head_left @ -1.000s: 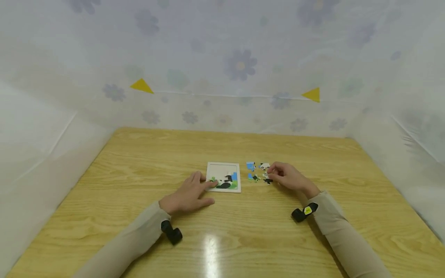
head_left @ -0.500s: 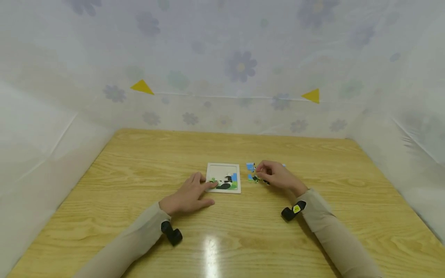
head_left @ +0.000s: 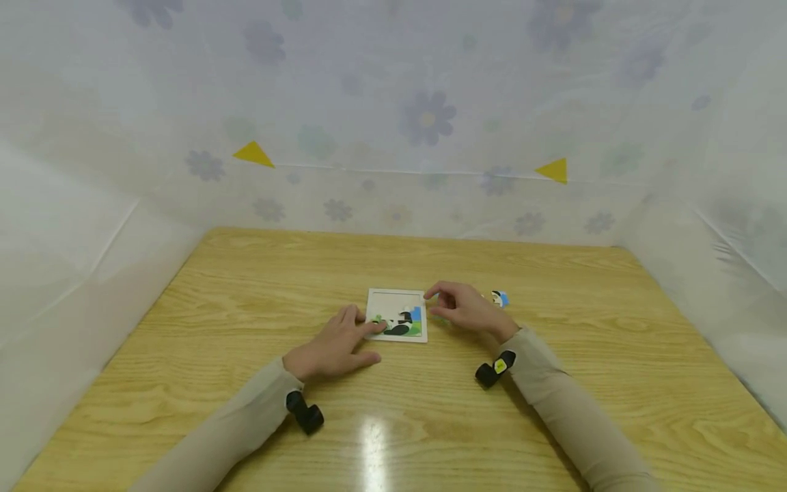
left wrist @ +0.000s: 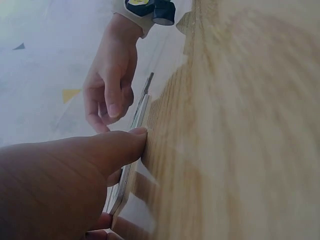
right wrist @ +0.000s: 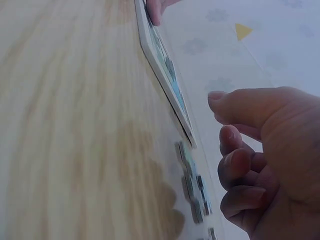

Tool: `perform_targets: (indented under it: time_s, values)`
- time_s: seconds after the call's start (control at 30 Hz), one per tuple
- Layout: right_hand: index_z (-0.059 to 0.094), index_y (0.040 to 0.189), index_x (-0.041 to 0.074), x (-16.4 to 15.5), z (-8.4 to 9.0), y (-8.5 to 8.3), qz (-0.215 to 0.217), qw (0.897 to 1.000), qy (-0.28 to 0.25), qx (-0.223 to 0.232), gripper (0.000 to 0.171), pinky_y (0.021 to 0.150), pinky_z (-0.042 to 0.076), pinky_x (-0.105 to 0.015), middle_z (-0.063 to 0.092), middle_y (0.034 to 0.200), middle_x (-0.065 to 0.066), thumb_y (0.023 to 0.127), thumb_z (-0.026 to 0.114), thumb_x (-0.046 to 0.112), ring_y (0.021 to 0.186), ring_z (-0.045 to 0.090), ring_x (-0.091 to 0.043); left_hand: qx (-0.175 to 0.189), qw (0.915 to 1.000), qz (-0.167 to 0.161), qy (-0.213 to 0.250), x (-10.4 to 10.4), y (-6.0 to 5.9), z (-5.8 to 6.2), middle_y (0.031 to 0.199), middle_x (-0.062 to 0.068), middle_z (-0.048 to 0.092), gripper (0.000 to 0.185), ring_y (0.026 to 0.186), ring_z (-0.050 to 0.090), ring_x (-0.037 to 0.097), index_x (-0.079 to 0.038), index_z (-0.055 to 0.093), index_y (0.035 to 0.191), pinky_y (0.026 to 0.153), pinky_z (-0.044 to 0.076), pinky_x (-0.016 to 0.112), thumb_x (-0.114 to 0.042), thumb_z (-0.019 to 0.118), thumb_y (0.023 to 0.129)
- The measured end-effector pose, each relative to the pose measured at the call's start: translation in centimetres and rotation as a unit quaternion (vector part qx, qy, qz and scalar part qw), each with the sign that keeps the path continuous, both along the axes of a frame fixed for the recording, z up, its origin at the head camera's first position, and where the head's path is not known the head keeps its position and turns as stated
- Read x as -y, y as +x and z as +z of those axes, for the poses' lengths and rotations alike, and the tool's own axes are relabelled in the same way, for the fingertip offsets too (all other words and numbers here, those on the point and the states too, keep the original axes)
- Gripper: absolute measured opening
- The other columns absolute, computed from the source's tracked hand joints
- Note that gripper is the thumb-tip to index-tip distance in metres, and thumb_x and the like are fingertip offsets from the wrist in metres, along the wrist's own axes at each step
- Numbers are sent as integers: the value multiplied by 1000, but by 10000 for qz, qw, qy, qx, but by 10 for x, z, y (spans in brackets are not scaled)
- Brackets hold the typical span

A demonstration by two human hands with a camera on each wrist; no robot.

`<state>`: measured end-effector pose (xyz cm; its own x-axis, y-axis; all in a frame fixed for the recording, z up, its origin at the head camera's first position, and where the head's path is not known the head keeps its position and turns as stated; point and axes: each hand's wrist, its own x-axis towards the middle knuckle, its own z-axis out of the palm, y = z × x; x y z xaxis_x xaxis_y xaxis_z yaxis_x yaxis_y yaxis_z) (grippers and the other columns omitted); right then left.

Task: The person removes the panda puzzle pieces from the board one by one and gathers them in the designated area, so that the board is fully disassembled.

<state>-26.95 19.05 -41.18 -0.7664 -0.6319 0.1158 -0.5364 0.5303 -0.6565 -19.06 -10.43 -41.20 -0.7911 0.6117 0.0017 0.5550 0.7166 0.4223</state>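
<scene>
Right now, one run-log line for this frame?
left hand: rests on puzzle tray edge | right hand: over tray's right edge, fingers curled, hold unclear | loose pieces: on table right of tray

Puzzle board point(head_left: 396, 301) mid-table point(head_left: 246, 287) — left hand point(head_left: 332, 345) on its near-left corner, right hand point(head_left: 464, 307) just right of it. Loose pieces point(right wrist: 192, 187) lie right of the board — one point(head_left: 499, 298) beyond the right hand.
</scene>
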Motion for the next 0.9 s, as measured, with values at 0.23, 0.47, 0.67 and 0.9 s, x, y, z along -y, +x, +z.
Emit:
perform_targets:
  time_s: [0.23, 0.47, 0.67, 0.9]
  values:
    - [62, 123, 6, 20, 3, -4, 408, 9985, 309, -194, 37, 63, 43, -26, 57, 84, 0, 88, 71, 14, 65, 46, -11, -47, 10000, 21, -30, 0, -1, 1, 115, 12, 39, 58, 101, 34, 24, -17, 46, 144, 85, 31, 38, -41, 60, 94]
    - [62, 124, 2, 28, 4, -3, 759, 9942, 755, -79, 37, 63, 41, -24, 56, 83, -1, 90, 68, 15, 64, 44, -8, -96, 9999, -91, -22, -2, 0, 0, 115, 13, 40, 57, 101, 35, 25, -17, 47, 144, 84, 32, 38, -42, 60, 94]
    - [62, 120, 3, 33, 8, -2, 734, 9938, 827, 154, 32, 65, 41, -25, 55, 84, -2, 91, 66, 15, 67, 45, -10, -60, 10000, -35, -22, -1, -1, 0, 115, 13, 40, 57, 101, 34, 25, -17, 47, 144, 84, 30, 37, -41, 60, 94]
    - [59, 114, 1, 42, 14, -9, 710, 9905, 968, 666, 28, 72, 43, -27, 54, 90, -5, 88, 68, 10, 75, 47, -13, -69, 9999, -57, 94, 1, 0, 1, 115, 14, 41, 56, 100, 35, 25, -16, 48, 143, 85, 31, 39, -40, 60, 94]
